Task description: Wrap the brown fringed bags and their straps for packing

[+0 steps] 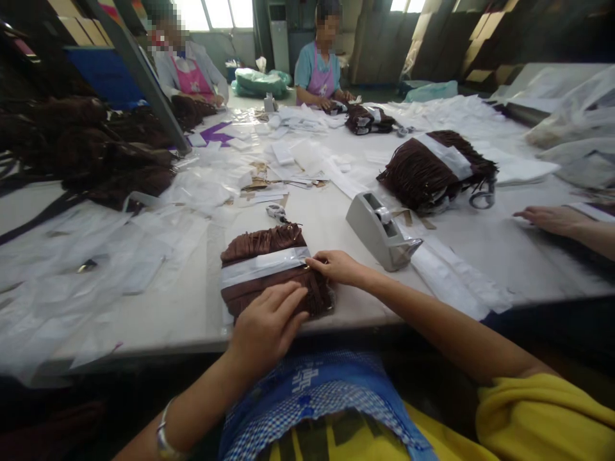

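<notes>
A brown fringed bag (262,296), folded flat, lies near the front edge of the table. A white strip (264,266) runs across its middle. My left hand (269,320) rests on the bag's near side, fingers stretched out and holding nothing. With thumb and fingertips closed, my right hand (336,266) pinches at the right end of the strip, against the fringe. Just beyond the bag lies a pair of scissors (276,211), partly hidden. A grey tape dispenser (379,234) stands to the right of my right hand.
A stack of brown fringed bags (427,169) with a white band stands behind the dispenser. Clear plastic bags (110,256) cover the left side. A co-worker's hand (552,218) reaches in at right. Two people sit across the table; a metal post (144,77) rises at left.
</notes>
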Action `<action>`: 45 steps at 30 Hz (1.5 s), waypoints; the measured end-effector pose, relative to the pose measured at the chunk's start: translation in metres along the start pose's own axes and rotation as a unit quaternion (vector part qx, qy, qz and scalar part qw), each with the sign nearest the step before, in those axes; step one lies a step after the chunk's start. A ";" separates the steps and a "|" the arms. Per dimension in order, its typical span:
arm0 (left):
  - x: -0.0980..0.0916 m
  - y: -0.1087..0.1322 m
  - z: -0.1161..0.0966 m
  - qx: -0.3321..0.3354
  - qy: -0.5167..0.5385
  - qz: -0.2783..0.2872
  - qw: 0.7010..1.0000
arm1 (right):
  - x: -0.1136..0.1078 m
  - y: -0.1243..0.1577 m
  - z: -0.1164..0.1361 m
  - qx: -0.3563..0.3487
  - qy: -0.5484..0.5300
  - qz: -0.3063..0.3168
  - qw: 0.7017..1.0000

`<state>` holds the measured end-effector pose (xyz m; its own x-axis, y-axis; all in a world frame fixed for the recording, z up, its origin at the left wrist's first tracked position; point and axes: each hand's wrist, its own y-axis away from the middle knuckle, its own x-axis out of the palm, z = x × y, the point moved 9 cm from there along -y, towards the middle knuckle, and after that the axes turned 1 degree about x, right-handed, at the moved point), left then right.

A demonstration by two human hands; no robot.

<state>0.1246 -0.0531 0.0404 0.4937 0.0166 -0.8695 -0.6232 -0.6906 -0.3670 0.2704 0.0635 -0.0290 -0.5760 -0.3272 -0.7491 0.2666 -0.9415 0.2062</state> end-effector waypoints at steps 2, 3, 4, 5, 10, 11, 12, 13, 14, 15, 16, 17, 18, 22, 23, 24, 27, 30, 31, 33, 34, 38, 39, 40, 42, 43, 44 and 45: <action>0.012 -0.015 0.001 -0.012 -0.053 0.004 0.999 | 0.000 -0.002 -0.002 0.008 -0.002 0.000 1.000; 0.018 -0.019 0.000 -0.018 -0.062 0.014 0.998 | 0.001 -0.002 -0.004 0.012 -0.005 0.001 1.000; 0.023 -0.020 -0.001 -0.024 -0.061 0.023 0.998 | 0.001 -0.003 -0.005 0.014 -0.008 0.001 1.000; 0.025 -0.018 -0.003 -0.029 -0.052 0.031 0.998 | 0.001 -0.003 -0.005 0.013 -0.011 -0.001 1.000; 0.028 0.010 -0.027 0.064 0.062 0.129 0.988 | 0.001 -0.005 -0.009 -0.001 -0.016 -0.028 0.999; 0.031 0.016 -0.033 0.096 0.099 0.170 0.976 | 0.002 -0.005 -0.009 -0.003 -0.015 -0.030 0.999; 0.032 0.021 -0.037 0.120 0.134 0.205 0.962 | 0.002 -0.005 -0.009 -0.004 -0.013 -0.032 0.999; 0.032 0.022 -0.037 0.130 0.162 0.223 0.953 | 0.002 -0.005 -0.009 -0.004 -0.011 -0.032 0.999; 0.029 0.019 -0.033 0.122 0.173 0.217 0.953 | 0.002 -0.005 -0.009 -0.003 -0.008 -0.030 1.000; 0.025 0.013 -0.024 0.098 0.167 0.192 0.962 | 0.002 -0.004 -0.007 -0.001 -0.008 -0.028 1.000; 0.019 0.006 -0.014 0.067 0.148 0.157 0.974 | 0.002 -0.003 -0.006 0.000 -0.009 -0.023 1.000; 0.013 -0.001 -0.006 0.040 0.129 0.126 0.983 | 0.002 -0.001 -0.004 0.001 -0.010 -0.017 1.000; 0.009 -0.007 -0.002 0.025 0.122 0.112 0.986 | 0.001 0.001 -0.002 0.004 -0.013 -0.011 1.000; 0.009 -0.021 -0.007 0.049 0.257 0.211 0.942 | 0.001 0.012 0.001 0.035 -0.052 -0.004 0.998; 0.004 -0.026 -0.002 0.044 0.288 0.212 0.933 | 0.003 0.015 0.000 0.047 -0.086 -0.002 0.995; -0.003 -0.033 0.010 0.025 0.299 0.187 0.935 | 0.007 0.017 -0.002 0.063 -0.137 0.005 0.989; -0.030 -0.058 0.072 -0.057 0.215 0.045 0.974 | 0.027 0.026 -0.008 0.118 -0.355 0.050 0.926; -0.022 -0.077 0.117 -0.011 0.113 0.085 0.990 | 0.042 0.032 -0.004 0.133 -0.513 0.089 0.844; -0.014 -0.081 0.129 0.009 0.084 0.114 0.990 | 0.043 0.033 -0.002 0.124 -0.534 0.097 0.831; -0.008 -0.090 0.153 0.007 0.010 0.127 0.992 | 0.043 0.033 0.003 0.103 -0.546 0.109 0.824; -0.010 -0.095 0.164 -0.017 -0.034 0.104 0.994 | 0.042 0.032 0.005 0.095 -0.543 0.114 0.826; -0.019 -0.115 0.164 -0.039 -0.073 0.029 0.996 | 0.040 0.031 0.010 0.086 -0.536 0.127 0.830; -0.012 -0.119 0.153 0.002 -0.037 0.053 0.998 | 0.040 0.030 0.011 0.086 -0.540 0.128 0.828; -0.003 -0.122 0.140 0.054 0.001 0.089 0.995 | 0.039 0.029 0.012 0.088 -0.546 0.128 0.824; 0.015 -0.123 0.125 0.132 0.050 0.157 0.978 | 0.039 0.028 0.012 0.103 -0.558 0.129 0.813; 0.020 -0.125 0.127 0.139 0.051 0.169 0.974 | 0.041 0.028 0.011 0.115 -0.564 0.132 0.807; 0.024 -0.127 0.136 0.126 0.041 0.168 0.977 | 0.043 0.028 0.011 0.129 -0.573 0.137 0.798; 0.025 -0.131 0.149 0.097 0.023 0.152 0.983 | 0.046 0.027 0.011 0.142 -0.582 0.146 0.787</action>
<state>0.1277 0.1455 0.0177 0.2904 -0.2056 -0.9346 -0.8485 -0.5068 -0.1521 0.2425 0.0218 -0.0505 -0.8842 -0.2308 0.4061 0.4311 -0.7381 0.5191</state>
